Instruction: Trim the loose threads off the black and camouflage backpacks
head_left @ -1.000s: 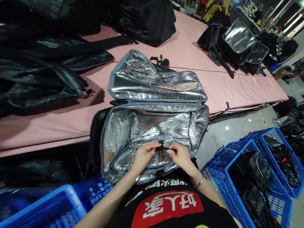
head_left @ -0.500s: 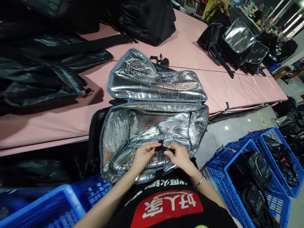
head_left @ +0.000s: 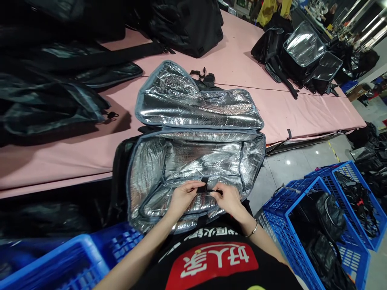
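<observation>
An insulated bag point(head_left: 202, 159) lies open in front of me, its silver foil lining showing and its lid point(head_left: 196, 106) folded back on the table. Over the near part of the opening, my left hand point(head_left: 186, 197) pinches one side of a short black strap point(head_left: 204, 186). My right hand point(head_left: 228, 197) grips the other side, fingers closed, a little to the right. Whether the strap carries a buckle is too small to tell. Behind the lid lies a black buckle point(head_left: 198, 73) on a strap.
The pink-covered table point(head_left: 242, 52) runs across the view. Black bags point(head_left: 51, 92) are piled at its left, another black bag point(head_left: 187, 26) at the back, more foil-lined bags point(head_left: 304, 44) at the right. Blue crates point(head_left: 290, 209) with black bags stand right; another blue crate point(head_left: 81, 245) is lower left.
Both hands stay almost in place on the strap. More of the strap shows upright between my fingers now, and the right fingers have shifted slightly.
</observation>
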Motion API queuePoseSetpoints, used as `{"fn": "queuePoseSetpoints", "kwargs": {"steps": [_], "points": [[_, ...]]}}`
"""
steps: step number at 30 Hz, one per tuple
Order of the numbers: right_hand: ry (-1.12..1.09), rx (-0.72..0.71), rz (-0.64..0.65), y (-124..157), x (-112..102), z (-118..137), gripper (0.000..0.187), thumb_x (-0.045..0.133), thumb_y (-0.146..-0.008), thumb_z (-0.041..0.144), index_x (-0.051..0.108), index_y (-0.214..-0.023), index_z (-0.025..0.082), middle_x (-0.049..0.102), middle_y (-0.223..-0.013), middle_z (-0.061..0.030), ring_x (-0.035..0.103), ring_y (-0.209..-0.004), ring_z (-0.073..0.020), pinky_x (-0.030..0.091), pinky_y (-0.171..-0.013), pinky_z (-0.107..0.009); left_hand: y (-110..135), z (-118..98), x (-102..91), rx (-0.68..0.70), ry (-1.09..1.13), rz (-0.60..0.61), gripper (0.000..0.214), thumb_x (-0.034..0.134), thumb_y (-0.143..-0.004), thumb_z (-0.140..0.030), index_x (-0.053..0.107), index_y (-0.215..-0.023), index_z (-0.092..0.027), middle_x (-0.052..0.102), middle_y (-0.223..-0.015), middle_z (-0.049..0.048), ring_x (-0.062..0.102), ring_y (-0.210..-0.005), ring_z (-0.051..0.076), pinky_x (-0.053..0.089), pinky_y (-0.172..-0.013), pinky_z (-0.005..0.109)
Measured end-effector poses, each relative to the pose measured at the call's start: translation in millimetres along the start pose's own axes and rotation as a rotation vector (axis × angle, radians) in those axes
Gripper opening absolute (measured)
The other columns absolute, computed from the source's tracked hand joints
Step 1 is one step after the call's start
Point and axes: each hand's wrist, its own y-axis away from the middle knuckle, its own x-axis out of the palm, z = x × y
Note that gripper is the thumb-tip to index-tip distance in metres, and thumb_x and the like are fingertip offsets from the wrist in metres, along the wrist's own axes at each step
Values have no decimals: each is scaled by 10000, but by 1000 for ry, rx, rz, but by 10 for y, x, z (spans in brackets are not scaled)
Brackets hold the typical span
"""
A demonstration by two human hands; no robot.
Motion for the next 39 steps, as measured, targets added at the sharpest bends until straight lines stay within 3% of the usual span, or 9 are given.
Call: {"fn": "queuePoseSetpoints", "kwargs": {"steps": [5,10,15,21,24,30,34,37,39], "points": [[-52,5,-22,14,-17,-10,177,567,-853,342,625,-991,248,706,-859,8,631,-692,-168,394,-617,-240,5,-9,0,-20,19,-11,238,615,-609,-309,750,-772,-199,696,-933,81,621,-930,236,427,-978,418],[-3,11,-3,23,-18,-8,150,586,-842,346,647,-947,258,689,-750,12,621,-688,-183,375,-614,-250,19,-31,7,-37,37,-18,231,612,-605,-300,747,-761,-197,698,-934,78,621,-950,233,418,-987,406],[-74,41,-49,30,-13,-15,150,575,-844,343,637,-956,265,696,-835,22,604,-652,-162,359,-590,-242,26,-54,8,-53,67,-17,236,629,-593,-311,745,-761,-194,701,-950,82,626,-930,237,428,-972,413],[-80,-3,-27,30,-18,-20,122,602,-819,326,656,-898,250,674,-721,15,577,-617,-171,335,-577,-246,17,-67,17,-76,101,-35,223,658,-565,-330,744,-722,-196,704,-917,82,625,-922,242,423,-974,416],[-159,23,-56,29,-21,-31,116,564,-837,308,644,-893,246,683,-766,26,560,-604,-147,346,-569,-231,35,-87,21,-96,129,-33,244,688,-560,-353,742,-732,-188,702,-957,92,635,-911,234,460,-924,384],[-262,86,-114,10,21,-59,165,556,-824,361,617,-913,235,688,-828,20,511,-556,-131,332,-547,-230,59,-152,51,-162,199,-17,443,774,-508,-476,725,-825,-170,716,-903,78,649,-812,209,514,-777,314],[-283,103,-141,-9,61,-82,182,548,-823,357,608,-937,228,689,-865,7,519,-574,-135,348,-565,-240,40,-167,71,-238,244,42,526,768,-492,-564,681,-787,-138,700,-709,56,635,-629,174,520,-611,275],[-290,115,-137,-20,80,-97,183,549,-823,353,604,-943,227,687,-873,4,524,-585,-137,362,-574,-247,40,-163,67,-299,238,79,487,734,-530,-597,586,-652,-150,585,-481,-6,494,-377,110,384,-371,208],[-284,122,-128,-27,90,-102,184,552,-824,347,602,-952,226,683,-873,2,521,-583,-135,371,-581,-253,50,-171,59,-332,230,98,484,691,-574,-620,505,-603,-175,499,-407,-47,392,-287,87,261,-292,190]]}}
